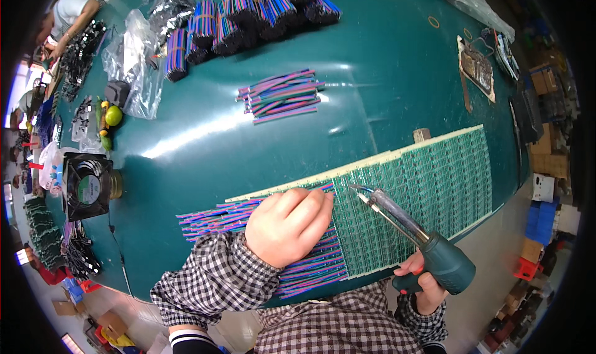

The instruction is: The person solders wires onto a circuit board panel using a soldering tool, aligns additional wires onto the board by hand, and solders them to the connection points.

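My left hand (288, 227) lies over the left end of a green circuit board panel (416, 186), its fingers curled and pinched on a short multicoloured ribbon wire (324, 186) at the panel's far edge. Rows of similar ribbon wires (313, 273) run leftward from the panel, partly hidden under that hand and sleeve. My right hand (428, 291) grips the dark green handle of a soldering gun (448, 264). The gun's tip points left and away, over the panel just right of my left fingers. Whether the tip touches the board I cannot tell.
Beyond the panel lies a loose pile of ribbon wires (282, 96); bundled wires (248, 9) are heaped farther back. A black fan (89, 186) stands at left, near plastic bags (133, 65). A worn metal-like plate (477, 68) lies far right. Another person (71, 16) works far left.
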`<state>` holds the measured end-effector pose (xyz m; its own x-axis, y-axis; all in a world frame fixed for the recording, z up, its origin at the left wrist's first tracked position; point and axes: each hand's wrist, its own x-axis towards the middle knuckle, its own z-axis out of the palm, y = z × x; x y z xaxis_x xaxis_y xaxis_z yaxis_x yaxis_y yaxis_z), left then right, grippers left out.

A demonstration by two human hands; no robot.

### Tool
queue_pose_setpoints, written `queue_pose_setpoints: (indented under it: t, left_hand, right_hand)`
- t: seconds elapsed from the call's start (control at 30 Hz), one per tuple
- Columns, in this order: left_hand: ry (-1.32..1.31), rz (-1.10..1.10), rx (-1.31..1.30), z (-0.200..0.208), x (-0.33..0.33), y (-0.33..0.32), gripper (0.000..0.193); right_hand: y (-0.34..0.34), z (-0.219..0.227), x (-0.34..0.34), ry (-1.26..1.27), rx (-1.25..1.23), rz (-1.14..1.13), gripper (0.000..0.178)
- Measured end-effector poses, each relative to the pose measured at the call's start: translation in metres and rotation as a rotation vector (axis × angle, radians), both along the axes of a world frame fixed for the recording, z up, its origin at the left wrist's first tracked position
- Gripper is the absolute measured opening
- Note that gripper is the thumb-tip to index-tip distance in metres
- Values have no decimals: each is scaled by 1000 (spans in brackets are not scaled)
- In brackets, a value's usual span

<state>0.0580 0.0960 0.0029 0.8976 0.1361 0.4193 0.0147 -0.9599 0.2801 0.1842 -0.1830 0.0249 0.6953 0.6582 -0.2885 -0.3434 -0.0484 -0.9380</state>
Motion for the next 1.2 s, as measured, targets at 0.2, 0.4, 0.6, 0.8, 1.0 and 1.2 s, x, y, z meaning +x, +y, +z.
queue_pose_setpoints:
  t: [0.2, 0.4, 0.6, 0.8, 1.0, 1.2]
  left_hand:
    - [-33, 69, -348, 47, 1, 36, 36]
    - [104, 234, -270, -25, 39, 102, 13]
    - [191, 286, -489, -20, 37, 85, 14]
    - [210, 237, -460, -22, 41, 84, 12]
    - [-21, 98, -272, 21, 5, 39, 22]
    - [-2, -48, -18, 5, -5, -6, 41]
  right_hand:
    - [0, 1, 4, -15, 96, -154, 40]
    - [-1, -7, 5, -71, 147, -90, 58]
    - [-3, -3, 16, -10, 96, -123, 48]
    - [-2, -7, 11, -22, 134, -158, 49]
    - [-6, -3, 10, -55, 78, -203, 49]
    - [2, -3, 10, -51, 84, -78, 48]
